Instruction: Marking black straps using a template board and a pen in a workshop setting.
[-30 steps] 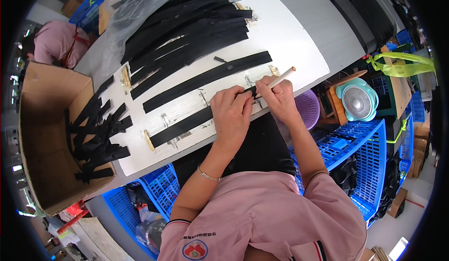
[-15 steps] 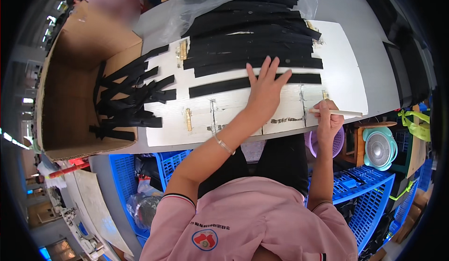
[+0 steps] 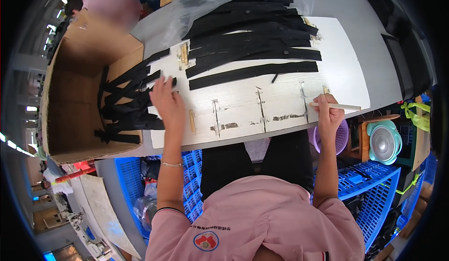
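Observation:
My left hand (image 3: 167, 103), its fingers apart, is at the left end of a white board (image 3: 285, 100), beside loose black fabric strips (image 3: 128, 106) that reach out of a cardboard box (image 3: 70, 97). Whether a fingertip touches a strip is hard to see. Over the board's right part, my right hand (image 3: 331, 111) pinches a slim white pencil (image 3: 347, 106), its tip pointing left near a dark line on the board. One black strip (image 3: 252, 74) lies straight across the board, just below a layered pile of black strips (image 3: 252, 46). A short black scrap (image 3: 274, 78) lies below that strip.
Clear plastic film (image 3: 206, 1) covers part of the pile's far side. Blue plastic crates (image 3: 369, 205) stand below the table, with a purple basket (image 3: 337, 135) and a teal fan (image 3: 384, 142) at right. Another person (image 3: 112, 4) is beyond the box.
My left hand has left the black strip and moved left to the strips by the box. That strip now lies farther up, against the pile. The right hand still holds the pencil.

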`<state>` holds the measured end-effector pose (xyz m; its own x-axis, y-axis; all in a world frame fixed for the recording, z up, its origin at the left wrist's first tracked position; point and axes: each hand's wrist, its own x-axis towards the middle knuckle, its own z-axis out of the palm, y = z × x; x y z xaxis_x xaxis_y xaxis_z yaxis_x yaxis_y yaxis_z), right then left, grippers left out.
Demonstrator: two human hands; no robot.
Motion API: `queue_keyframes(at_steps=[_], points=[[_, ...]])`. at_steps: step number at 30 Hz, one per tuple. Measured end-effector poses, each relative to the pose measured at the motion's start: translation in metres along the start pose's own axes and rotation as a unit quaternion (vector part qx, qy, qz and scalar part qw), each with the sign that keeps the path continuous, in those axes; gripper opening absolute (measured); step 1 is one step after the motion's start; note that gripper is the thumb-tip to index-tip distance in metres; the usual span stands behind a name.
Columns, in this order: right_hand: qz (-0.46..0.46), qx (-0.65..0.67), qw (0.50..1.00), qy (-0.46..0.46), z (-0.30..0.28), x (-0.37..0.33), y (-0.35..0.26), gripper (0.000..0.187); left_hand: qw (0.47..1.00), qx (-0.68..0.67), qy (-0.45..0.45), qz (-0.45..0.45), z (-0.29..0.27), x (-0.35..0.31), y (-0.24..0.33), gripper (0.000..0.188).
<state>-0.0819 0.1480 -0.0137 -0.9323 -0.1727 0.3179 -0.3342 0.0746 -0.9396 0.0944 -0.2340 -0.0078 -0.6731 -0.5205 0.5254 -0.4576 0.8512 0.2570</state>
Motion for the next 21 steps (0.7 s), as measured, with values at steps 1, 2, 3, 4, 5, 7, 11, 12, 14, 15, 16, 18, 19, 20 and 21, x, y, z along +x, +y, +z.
queue_keyframes(at_steps=[1,2,3,4,5,7,11,12,14,15,16,18,19,20,21], points=[[0.001,0.001,1.000,-0.005,0.000,0.000,0.001,0.019,0.999,0.026,0.018,-0.015,-0.004,0.004,-0.017,0.036],[0.000,0.002,1.000,-0.003,0.002,0.000,0.000,0.019,0.999,0.026,0.019,-0.013,-0.007,0.008,-0.034,0.036],[-0.001,0.007,1.000,0.000,0.003,0.000,0.000,0.019,1.000,0.017,0.000,-0.025,-0.010,0.014,-0.043,0.030],[-0.002,0.013,1.000,0.003,0.004,0.000,-0.001,0.019,0.999,0.007,-0.019,-0.037,-0.010,0.016,-0.047,0.025],[-0.003,0.012,1.000,0.006,0.006,0.000,-0.001,0.019,0.999,0.005,-0.018,-0.035,-0.010,0.016,-0.050,0.025],[0.005,0.013,1.000,0.005,0.005,-0.001,0.000,0.018,0.999,0.036,-0.019,-0.019,-0.014,0.022,-0.038,0.019],[-0.041,0.009,0.999,0.019,0.005,-0.001,0.006,0.013,0.972,-0.200,-0.108,-0.063,-0.031,0.016,0.036,0.018],[-0.064,0.009,0.998,0.013,0.003,0.001,0.007,0.011,0.976,-0.189,-0.108,0.019,-0.028,0.012,0.052,0.017],[-0.023,0.008,1.000,0.008,0.004,0.002,-0.007,0.011,0.951,-0.248,-0.184,0.024,-0.032,0.007,0.102,0.017],[0.017,0.013,1.000,-0.003,0.006,0.002,-0.015,0.012,0.940,-0.273,-0.202,0.038,-0.025,0.003,0.117,0.017],[0.013,-0.025,0.999,-0.015,0.009,0.000,-0.021,0.018,0.933,-0.293,-0.199,0.069,-0.016,-0.001,0.128,0.018],[-0.063,-0.074,0.995,-0.025,0.019,-0.009,-0.028,0.023,0.922,-0.308,-0.221,0.077,-0.005,-0.009,0.152,0.021],[-0.134,-0.125,0.982,-0.035,0.021,-0.016,-0.029,0.029,0.914,-0.321,-0.232,0.083,0.000,-0.011,0.168,0.022],[-0.189,-0.172,0.966,-0.041,0.023,-0.020,-0.032,0.035,0.911,-0.326,-0.235,0.087,0.002,-0.013,0.182,0.022],[-0.243,-0.217,0.944,-0.049,0.024,-0.026,-0.033,0.042,0.902,-0.331,-0.261,0.092,0.003,-0.015,0.194,0.023]])
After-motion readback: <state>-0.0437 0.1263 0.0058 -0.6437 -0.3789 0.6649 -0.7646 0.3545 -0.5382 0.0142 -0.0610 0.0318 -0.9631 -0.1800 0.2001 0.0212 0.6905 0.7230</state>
